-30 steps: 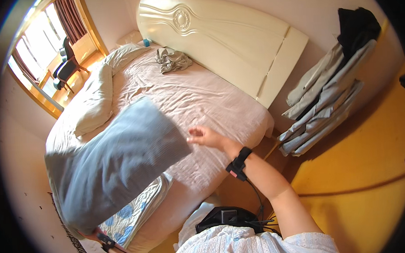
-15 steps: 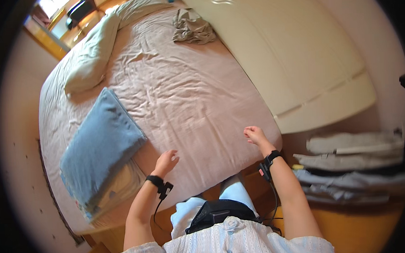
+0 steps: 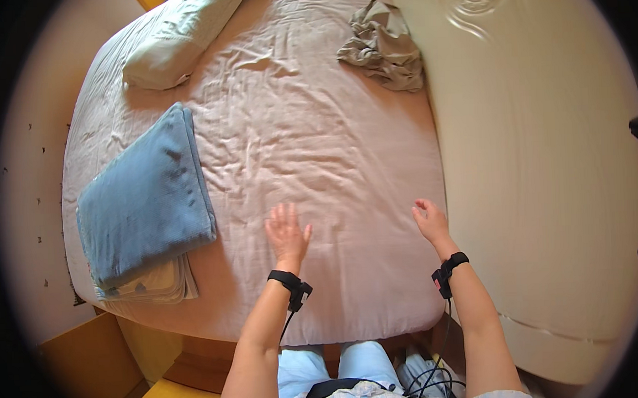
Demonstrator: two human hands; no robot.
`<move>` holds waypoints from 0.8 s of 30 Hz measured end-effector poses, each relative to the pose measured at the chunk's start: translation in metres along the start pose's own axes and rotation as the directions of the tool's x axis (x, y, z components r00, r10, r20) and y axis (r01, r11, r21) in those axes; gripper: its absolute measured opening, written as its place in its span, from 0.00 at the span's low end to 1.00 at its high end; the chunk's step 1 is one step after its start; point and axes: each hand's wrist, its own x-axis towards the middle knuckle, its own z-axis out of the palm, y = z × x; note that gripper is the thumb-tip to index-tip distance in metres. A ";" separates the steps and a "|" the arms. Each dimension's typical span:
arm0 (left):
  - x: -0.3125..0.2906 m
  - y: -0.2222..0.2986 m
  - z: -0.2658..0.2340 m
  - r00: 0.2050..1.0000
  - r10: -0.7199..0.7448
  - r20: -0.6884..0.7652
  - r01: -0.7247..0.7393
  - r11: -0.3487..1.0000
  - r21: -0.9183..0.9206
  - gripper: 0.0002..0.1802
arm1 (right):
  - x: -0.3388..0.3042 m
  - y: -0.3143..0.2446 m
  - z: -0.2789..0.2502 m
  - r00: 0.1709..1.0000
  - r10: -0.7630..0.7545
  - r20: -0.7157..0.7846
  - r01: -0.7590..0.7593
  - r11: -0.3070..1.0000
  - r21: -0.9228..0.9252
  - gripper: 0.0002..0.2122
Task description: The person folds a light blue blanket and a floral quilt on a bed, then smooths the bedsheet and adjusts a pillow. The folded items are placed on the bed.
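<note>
My left hand (image 3: pixel 288 232) is palm down with its fingers spread, on or just above the pink bed sheet (image 3: pixel 365 268); whether it touches cannot be told. Near the sheet's right edge my right hand (image 3: pixel 432 220) is empty, its fingers loosely bent and apart from the thumb. Wrinkles run across the sheet beyond both hands. To the left lies a folded blue blanket (image 3: pixel 148 199), on top of a pale folded cloth (image 3: pixel 162 282). A crumpled grey-brown cloth (image 3: pixel 383 47) rests at the far right of the bed.
A pale green bolster-like roll (image 3: pixel 163 56) lies at the far left of the bed. A large cream panel (image 3: pixel 531 161) with a moulded ornament borders the bed's right side. Wooden furniture (image 3: pixel 98 358) stands at the lower left. Black cables (image 3: pixel 437 379) hang by my right arm.
My view has turned right and come closer over the bed. My left hand has reached forward and its fingers have spread. My right hand has loosened and shifted toward the bed's right edge.
</note>
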 end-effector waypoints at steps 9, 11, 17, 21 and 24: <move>-0.003 -0.111 0.035 0.937 -0.286 0.199 0.282 0.958 0.049 0.24 | 0.056 -0.024 0.099 0.994 0.045 -0.098 -0.079 0.923 -0.377 0.26; -0.002 -0.121 0.046 0.960 -0.160 0.228 0.176 0.983 -0.051 0.20 | 0.065 -0.020 0.108 0.990 0.021 -0.142 -0.052 0.973 -0.223 0.15; -0.001 -0.141 0.042 0.973 0.109 0.205 -0.042 0.952 -0.305 0.14 | 0.071 -0.010 0.096 0.980 -0.151 -0.131 0.137 0.984 -0.112 0.06; -0.004 -0.148 0.033 0.929 0.156 0.335 -0.048 0.950 -0.309 0.12 | 0.061 -0.007 0.099 0.973 -0.061 -0.222 0.044 0.996 -0.081 0.06; 0.000 -0.143 0.029 0.957 0.183 0.224 -0.088 0.921 -0.379 0.12 | 0.064 -0.008 0.104 0.982 0.017 -0.188 -0.040 0.992 -0.121 0.06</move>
